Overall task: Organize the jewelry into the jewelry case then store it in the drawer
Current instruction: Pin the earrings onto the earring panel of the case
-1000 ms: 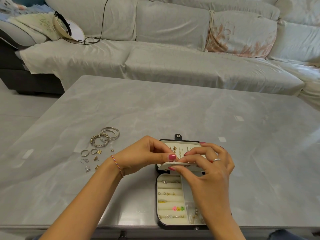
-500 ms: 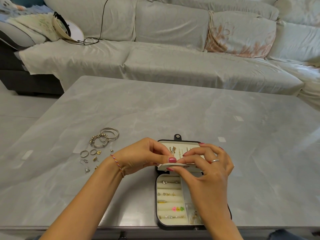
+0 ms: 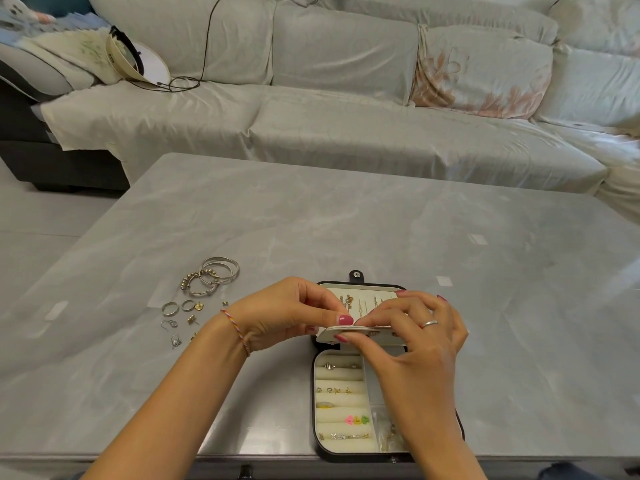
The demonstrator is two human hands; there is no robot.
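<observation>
Black jewelry case with cream lining [image 3: 341, 407] lies open at near table edge, rings in padded rolls. Left hand [image 3: 287, 315] and right hand [image 3: 412, 336] meet over it, both pinching cream earring flap [image 3: 360, 332]. Loose silver bangles [image 3: 213, 277], rings, earrings lie left on grey marble table [image 3: 346, 220].

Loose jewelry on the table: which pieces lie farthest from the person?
The cluster of large silver bangles, overlapping one another; the small rings and earrings lie nearer.

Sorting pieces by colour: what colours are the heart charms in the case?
Pink, yellow and green hearts, in the head view.
</observation>
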